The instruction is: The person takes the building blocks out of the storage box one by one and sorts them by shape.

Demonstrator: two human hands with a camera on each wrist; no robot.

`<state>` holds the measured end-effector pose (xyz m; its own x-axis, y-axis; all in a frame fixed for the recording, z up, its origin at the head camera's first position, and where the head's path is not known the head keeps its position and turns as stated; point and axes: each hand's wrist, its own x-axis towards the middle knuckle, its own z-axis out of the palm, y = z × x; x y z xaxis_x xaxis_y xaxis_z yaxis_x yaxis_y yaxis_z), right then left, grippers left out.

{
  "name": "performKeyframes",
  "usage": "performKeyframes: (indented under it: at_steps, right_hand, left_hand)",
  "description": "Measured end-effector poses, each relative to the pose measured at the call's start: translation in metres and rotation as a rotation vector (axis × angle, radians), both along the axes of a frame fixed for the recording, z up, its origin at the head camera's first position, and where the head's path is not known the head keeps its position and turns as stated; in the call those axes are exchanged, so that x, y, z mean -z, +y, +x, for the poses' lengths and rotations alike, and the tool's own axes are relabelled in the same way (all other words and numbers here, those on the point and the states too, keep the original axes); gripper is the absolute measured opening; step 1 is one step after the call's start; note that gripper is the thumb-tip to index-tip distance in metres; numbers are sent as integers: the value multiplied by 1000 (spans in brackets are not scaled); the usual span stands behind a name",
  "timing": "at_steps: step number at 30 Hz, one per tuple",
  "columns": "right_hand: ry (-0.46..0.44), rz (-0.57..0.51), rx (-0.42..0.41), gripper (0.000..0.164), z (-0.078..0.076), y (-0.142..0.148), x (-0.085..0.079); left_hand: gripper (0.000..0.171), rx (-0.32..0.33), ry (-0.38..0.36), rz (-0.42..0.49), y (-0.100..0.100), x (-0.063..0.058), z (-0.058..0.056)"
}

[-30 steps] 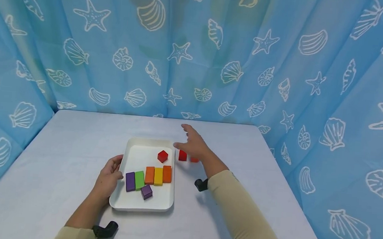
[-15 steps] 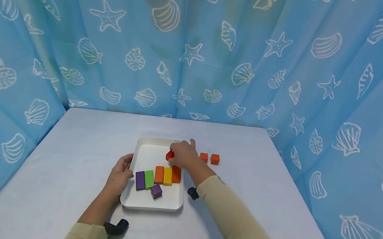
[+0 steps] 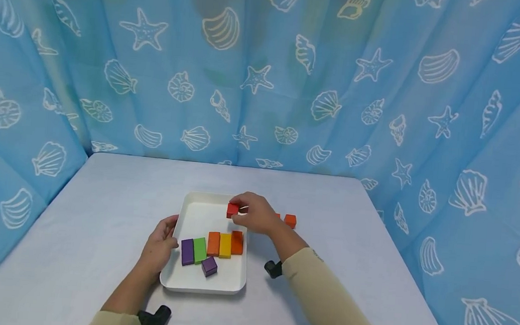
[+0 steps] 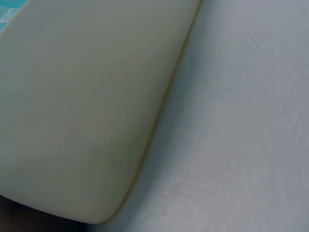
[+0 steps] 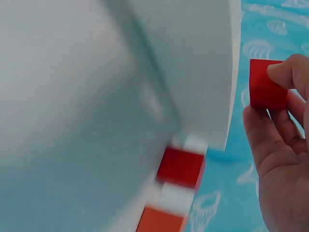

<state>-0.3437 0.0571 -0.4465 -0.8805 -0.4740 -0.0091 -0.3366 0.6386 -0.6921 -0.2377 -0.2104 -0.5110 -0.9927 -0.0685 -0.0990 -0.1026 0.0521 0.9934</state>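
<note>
I have the right hand pinching a solid red cube between thumb and fingertips, parted only by its width, at the 1 o'clock corner of a white rectangular tray; I can't tell whether the cube touches it. At 9 o'clock, my left hand grips the tray's edge, thumb over the rim. Inside, a row of purple, green, orange, yellow and orange rectangular blocks crosses the middle, with a purple cube at 6 o'clock. Outside, towards 2 o'clock, sit a second red cube and an orange cube.
</note>
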Motion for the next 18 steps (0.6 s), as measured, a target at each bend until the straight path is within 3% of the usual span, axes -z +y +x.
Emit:
performKeyframes:
  at_steps: [10,18]
  right_hand:
    - [-12,-53,173,45,-9,104,7]
    - [-12,11,301,45,-11,170,16]
  left_hand:
    - [82,12,-19,-18,-1,-1,3]
    - [83,15,-39,-20,4,-5,3]
